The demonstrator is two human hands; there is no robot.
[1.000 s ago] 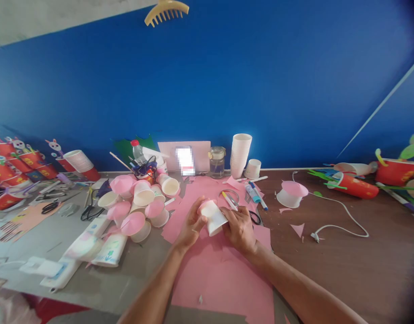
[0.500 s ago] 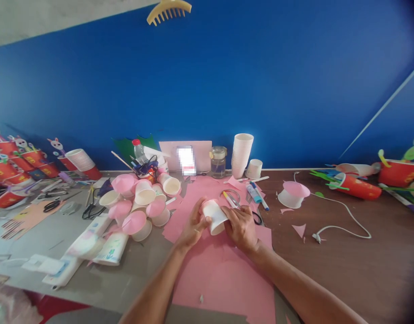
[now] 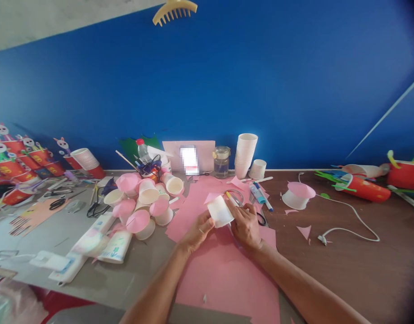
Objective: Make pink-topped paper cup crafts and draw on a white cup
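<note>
Both of my hands hold one small white paper cup with a pink paper cover, tipped on its side above a large pink paper sheet. My left hand grips the cup's lower left side with thumb and fingers. On the right side, my right hand presses against the cup. A yellow pen and scissors lie just behind my right hand.
A pile of pink-covered white cups sits to the left. A stack of white cups, a glass jar and a glue stick stand behind. A pink-topped cup and white cable lie right. Red decorated cups line both sides.
The cup has turned in my hands, and its pink cover now points up and away. My hands shifted slightly right in view as my head moved.
</note>
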